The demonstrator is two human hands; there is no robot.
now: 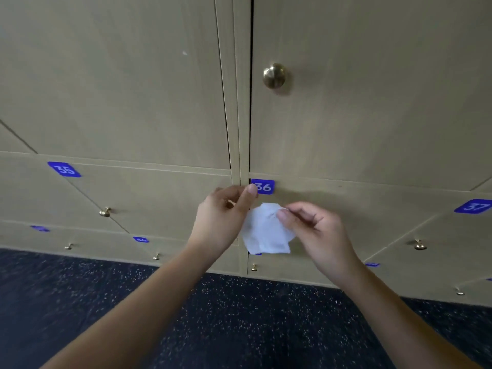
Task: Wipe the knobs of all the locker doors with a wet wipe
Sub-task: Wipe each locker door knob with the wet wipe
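Both forearms reach in from the bottom edge, over the dark speckled floor [239,315], and the hands meet in front of the lockers. The right hand [316,230] pinches the top of the wet wipe [266,233] between thumb and forefinger, so the white sheet hangs loose and crumpled. The left hand [221,219] has fingers curled at the wipe's left edge, seemingly gripping it; this looks like spreading or refolding for a fresh face, not wiping yet. Just behind the left fingertips sits the blue 36 plate [265,186] at the upper left corner of its door. Lower doors carry small brass knobs [105,212], untouched right now. Farther up, the big brass knob [274,75] sits near its door's left edge, well above the wipe, probably the next target.
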